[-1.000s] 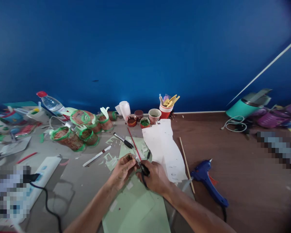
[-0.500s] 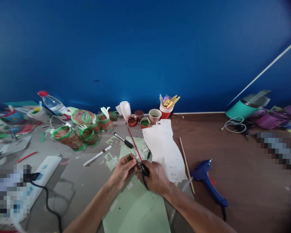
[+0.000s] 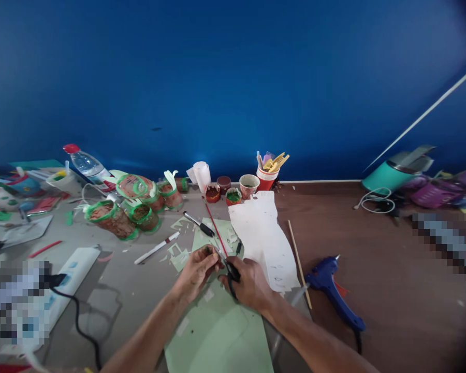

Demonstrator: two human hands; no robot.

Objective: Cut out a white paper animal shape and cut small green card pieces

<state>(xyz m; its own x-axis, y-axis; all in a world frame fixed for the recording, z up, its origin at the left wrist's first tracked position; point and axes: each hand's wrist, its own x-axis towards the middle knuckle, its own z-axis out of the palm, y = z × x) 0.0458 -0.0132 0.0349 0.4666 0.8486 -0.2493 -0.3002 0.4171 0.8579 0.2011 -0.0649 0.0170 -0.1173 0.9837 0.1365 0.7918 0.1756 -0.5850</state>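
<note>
And here the right hand [image 3: 250, 285] is wrapped round the black handles of the scissors [image 3: 232, 272], blades angled far and left, above the green sheet [image 3: 221, 331] on the desk [image 3: 404, 259]. Right up against them, the left hand [image 3: 198, 269] has its fingertips pinched together beside the blades (whatever sits between them is too small to tell). The hands nearly meet! Over to the right, the white paper [image 3: 262, 238] lies near, then a thin wooden stick [image 3: 299, 261] and the blue glue gun [image 3: 334, 290].
</note>
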